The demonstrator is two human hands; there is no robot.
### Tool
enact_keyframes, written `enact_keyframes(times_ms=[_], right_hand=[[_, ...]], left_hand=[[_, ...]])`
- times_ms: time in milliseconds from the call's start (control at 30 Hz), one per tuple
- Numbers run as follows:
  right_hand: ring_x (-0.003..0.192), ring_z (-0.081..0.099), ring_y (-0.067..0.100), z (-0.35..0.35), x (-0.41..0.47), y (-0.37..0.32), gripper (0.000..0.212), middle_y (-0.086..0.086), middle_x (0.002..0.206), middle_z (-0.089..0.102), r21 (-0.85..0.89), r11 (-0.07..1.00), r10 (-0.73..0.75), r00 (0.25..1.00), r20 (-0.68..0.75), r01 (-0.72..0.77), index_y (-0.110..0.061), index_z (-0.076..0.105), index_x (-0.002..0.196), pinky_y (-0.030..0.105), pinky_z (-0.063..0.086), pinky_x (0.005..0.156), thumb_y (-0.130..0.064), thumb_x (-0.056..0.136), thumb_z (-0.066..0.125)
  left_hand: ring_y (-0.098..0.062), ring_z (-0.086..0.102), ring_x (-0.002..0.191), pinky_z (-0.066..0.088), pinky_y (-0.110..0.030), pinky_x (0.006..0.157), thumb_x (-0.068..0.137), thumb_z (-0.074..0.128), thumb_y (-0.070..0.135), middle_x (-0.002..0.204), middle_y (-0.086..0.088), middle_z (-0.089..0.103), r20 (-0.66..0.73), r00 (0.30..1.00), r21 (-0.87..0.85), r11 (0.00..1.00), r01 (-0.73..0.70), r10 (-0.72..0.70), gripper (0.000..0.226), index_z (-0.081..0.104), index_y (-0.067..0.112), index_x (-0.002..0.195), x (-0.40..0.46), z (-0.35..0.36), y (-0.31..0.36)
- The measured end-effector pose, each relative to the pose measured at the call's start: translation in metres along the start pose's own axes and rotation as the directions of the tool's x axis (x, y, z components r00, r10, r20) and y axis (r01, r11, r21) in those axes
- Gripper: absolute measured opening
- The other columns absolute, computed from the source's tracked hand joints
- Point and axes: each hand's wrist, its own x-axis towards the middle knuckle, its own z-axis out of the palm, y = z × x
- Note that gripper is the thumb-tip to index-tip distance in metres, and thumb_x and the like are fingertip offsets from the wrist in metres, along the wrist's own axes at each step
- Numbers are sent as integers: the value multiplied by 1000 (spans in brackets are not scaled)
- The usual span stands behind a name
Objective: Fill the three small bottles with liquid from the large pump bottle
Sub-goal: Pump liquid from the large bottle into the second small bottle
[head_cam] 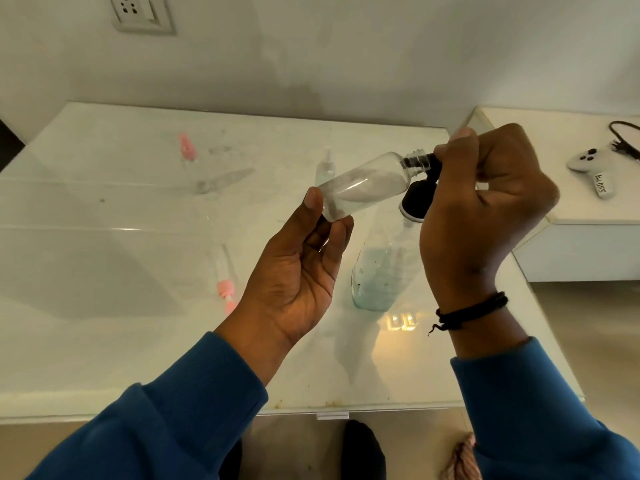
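Note:
My left hand (pixel 301 268) holds a small clear bottle (pixel 367 183) by its base, tilted almost on its side, its open threaded neck against the black spout of the pump. Some liquid lies inside it. My right hand (pixel 485 199) is closed over the black pump head (pixel 417 199) of the large clear pump bottle (pixel 379 271), which stands on the table partly filled with bluish liquid. A second small bottle with a pink cap (pixel 188 155) stands at the back left. A third small clear bottle (pixel 325 168) stands behind the held one.
A pink pump cap with its tube (pixel 227 289) lies on the glass-topped white table (pixel 104 271), left of my left wrist. A white game controller (pixel 594 169) and a black cable (pixel 623 136) rest on a lower white unit at the right. A wall socket (pixel 138 12) is above.

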Motion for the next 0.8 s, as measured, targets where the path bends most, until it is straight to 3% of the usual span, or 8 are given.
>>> enact_keyframes(times_ms=[300,433,667,800], right_hand=[[58,48,28,-1,-1,0,35,20,60,53,-1,1000,12,1000,7,-12,8,57,61,26,38,56,-2,94,59],[58,48,30,1,-4,0,35,19,61,52,7,1000,11,1000,6,-11,6,56,61,31,40,55,-1,95,59],[57,49,30,0,0,-1,35,21,61,54,-4,1000,-9,1000,9,9,8,56,61,32,39,54,-3,94,58],[60,44,16,-1,-6,0,35,17,61,51,6,1000,-6,1000,26,6,4,54,61,19,37,58,1,96,59]], left_hand=[[-20,72,79,58,-21,56,55,84,18,109,-15,72,-30,999,5,1000,10,-10,72,67,4,124,-1,1,-1],[-19,72,80,58,-20,57,57,82,20,110,-14,72,-41,999,9,1000,2,-2,72,67,4,125,-2,1,-1],[-19,71,78,58,-21,56,55,84,20,108,-15,72,-32,999,13,1000,13,-13,67,69,4,118,-2,1,0],[-19,72,78,58,-20,56,56,82,19,108,-16,73,-46,999,13,1000,7,-6,68,68,5,122,-3,2,1]])
